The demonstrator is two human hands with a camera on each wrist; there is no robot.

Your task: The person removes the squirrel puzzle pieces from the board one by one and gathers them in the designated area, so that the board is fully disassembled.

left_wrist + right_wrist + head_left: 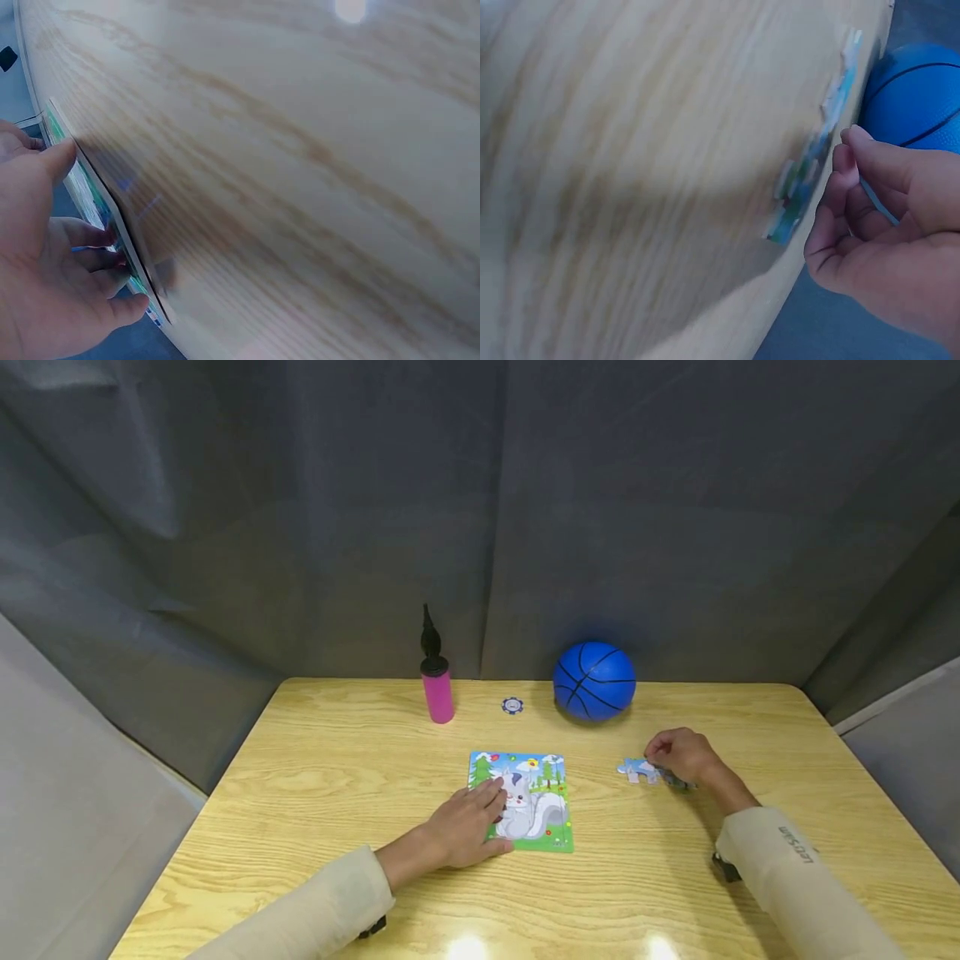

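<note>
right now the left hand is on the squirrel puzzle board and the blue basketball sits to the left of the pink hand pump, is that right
Not quite: the blue basketball sits to the right of the pink hand pump, as the head view shows. The left hand is indeed on the squirrel puzzle board.

Worktop (pixel 337 777): smooth, glossy wood grain. Puzzle board (pixel 557 841) looks like printed card, ball (pixel 915 94) finely pebbled, pump (pixel 438 697) smooth plastic. Backdrop (pixel 390 527) matt, creased, cloth-like.

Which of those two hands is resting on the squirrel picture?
The left hand, with its fingers on the squirrel picture; the right hand is over by the puzzle pieces.
</note>
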